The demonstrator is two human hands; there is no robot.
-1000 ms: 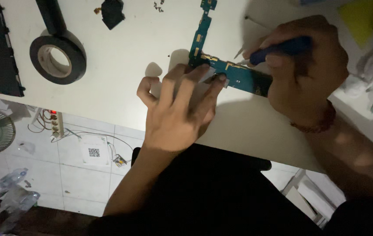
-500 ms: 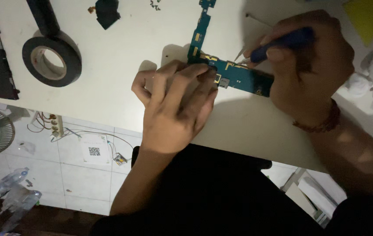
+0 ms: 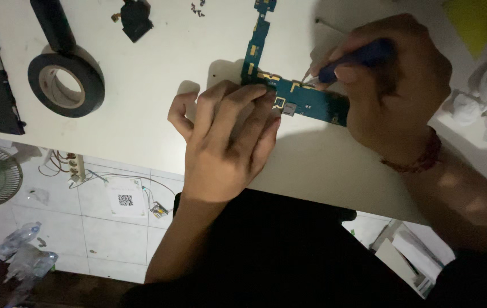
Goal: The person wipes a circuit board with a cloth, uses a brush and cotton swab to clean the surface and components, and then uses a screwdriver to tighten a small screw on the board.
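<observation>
White table (image 3: 158, 85) | L-shaped circuit board (image 3: 312, 102) — left hand (image 3: 226, 142) pins it | right hand (image 3: 391, 85) grips screwdriver (image 3: 357, 57)

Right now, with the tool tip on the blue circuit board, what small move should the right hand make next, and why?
Probably keep the left hand pressing the circuit board flat and work the blue-handled tool in the right hand gently in place: its tip already meets the board's upper edge.

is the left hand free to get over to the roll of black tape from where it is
Probably yes. The left hand rests fingertips on the blue-green circuit board, gripping nothing, and only bare white table lies between it and the roll of black tape. It would leave the board unsteadied.
</observation>
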